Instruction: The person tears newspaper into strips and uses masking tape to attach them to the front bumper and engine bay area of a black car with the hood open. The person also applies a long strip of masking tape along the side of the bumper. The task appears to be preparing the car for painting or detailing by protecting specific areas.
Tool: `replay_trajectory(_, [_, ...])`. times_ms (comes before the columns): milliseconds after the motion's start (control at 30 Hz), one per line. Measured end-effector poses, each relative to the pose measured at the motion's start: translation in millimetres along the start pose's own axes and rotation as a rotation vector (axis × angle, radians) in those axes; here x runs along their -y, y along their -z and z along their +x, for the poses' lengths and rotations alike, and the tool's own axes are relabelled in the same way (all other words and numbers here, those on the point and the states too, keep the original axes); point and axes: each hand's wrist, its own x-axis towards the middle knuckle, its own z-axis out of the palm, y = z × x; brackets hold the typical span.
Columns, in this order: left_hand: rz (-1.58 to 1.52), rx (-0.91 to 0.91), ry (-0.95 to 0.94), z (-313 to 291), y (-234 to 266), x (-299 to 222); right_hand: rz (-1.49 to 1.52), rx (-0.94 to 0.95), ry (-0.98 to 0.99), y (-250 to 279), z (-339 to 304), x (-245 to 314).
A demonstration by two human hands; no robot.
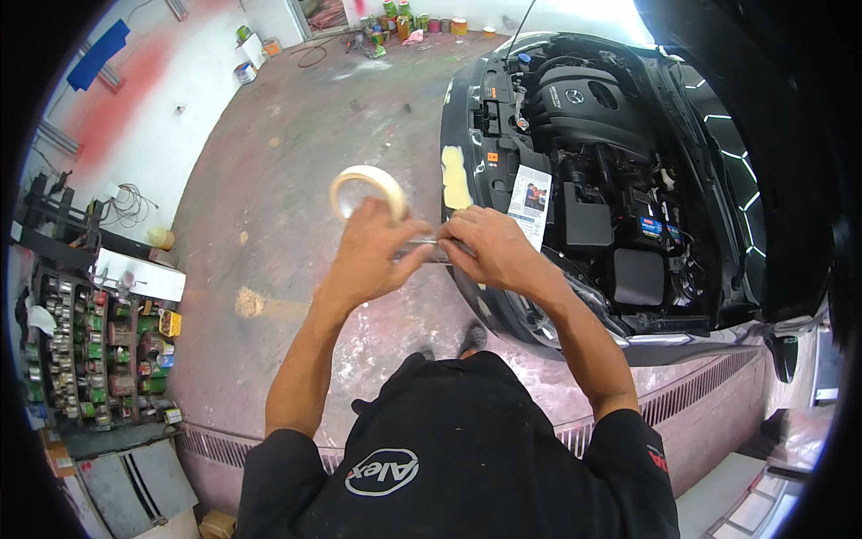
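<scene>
Beside the front of the dark car, left hand curling closed on a cream tape roll, right hand pinching a slim blurred piece, printed sheet lying on the car's front, cans standing beyond.

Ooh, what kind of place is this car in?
Probably a car painting workshop. There's a dark car with its engine showing, a pale yellow patch on its front, and red paint-like marks on the white wall.

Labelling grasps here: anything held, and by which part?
Left hand: tape roll, by its near edge. Right hand: at a blurred strip between the hands; whether it's gripped can't be told.
</scene>
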Motion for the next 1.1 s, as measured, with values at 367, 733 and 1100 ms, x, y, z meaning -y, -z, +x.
replay_trajectory(367, [-0.237,-0.04,-0.22,-75,-83,-59,0.542,-0.154,-0.771,-61,-133,65])
replay_trajectory(733, [-0.556,0.246,-0.005,-94,-87,-82,0.238,-0.304,-0.883,-2,-228,140])
replay_trajectory(1100, [-1.152,0.271,0.385,-112,-108,-194,0.692,-0.97,-0.95,-6,-328,170])
